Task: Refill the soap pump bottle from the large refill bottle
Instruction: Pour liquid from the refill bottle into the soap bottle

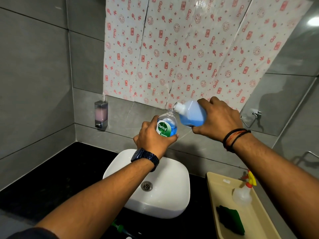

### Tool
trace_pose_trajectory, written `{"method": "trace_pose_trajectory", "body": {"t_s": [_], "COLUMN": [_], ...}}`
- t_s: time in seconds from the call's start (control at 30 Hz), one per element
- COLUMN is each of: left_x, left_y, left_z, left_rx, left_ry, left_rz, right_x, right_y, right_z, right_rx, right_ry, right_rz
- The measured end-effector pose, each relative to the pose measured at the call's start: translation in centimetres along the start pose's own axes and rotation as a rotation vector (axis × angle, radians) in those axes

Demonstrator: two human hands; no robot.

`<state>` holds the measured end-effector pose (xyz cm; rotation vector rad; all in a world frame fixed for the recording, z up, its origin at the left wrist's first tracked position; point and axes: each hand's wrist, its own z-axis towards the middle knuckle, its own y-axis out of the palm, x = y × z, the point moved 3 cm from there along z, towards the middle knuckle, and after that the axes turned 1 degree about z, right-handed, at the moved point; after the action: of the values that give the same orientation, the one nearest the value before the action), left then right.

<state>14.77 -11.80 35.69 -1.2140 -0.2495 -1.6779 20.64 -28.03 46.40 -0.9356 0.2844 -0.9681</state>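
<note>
Dim, even indoor light. Bright glare patch on the tiled wall [313, 21] at its upper right, weaker sheen on the patterned sheet [189, 49] beside it. Soft shadows beneath the white basin [174, 200]. Strong wide-angle bending toward the edges; slight softness throughout.

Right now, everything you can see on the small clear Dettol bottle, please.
The small clear plastic Dettol bottle has a green-and-white label, an uncapped threaded neck with no pump fitted, and blue liquid partway up. The left hand grips its lower body, holding it slightly tilted above the white sink. The tipped blue refill bottle's mouth sits just beside its neck.
</note>
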Motion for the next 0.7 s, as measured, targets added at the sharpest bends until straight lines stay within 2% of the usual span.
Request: {"method": "trace_pose_trajectory", "body": {"t_s": [0.7], "left_x": [0.6], "left_y": [-0.9], "left_z": [-0.2], "left_rx": [0.012], "left_ry": [0.012], "left_rz": [0.010], "right_x": [-0.5], "right_y": [-1.8], "right_z": [0.3], "right_rx": [0.003], "right_ry": [-0.016], "right_rz": [-0.060]}}
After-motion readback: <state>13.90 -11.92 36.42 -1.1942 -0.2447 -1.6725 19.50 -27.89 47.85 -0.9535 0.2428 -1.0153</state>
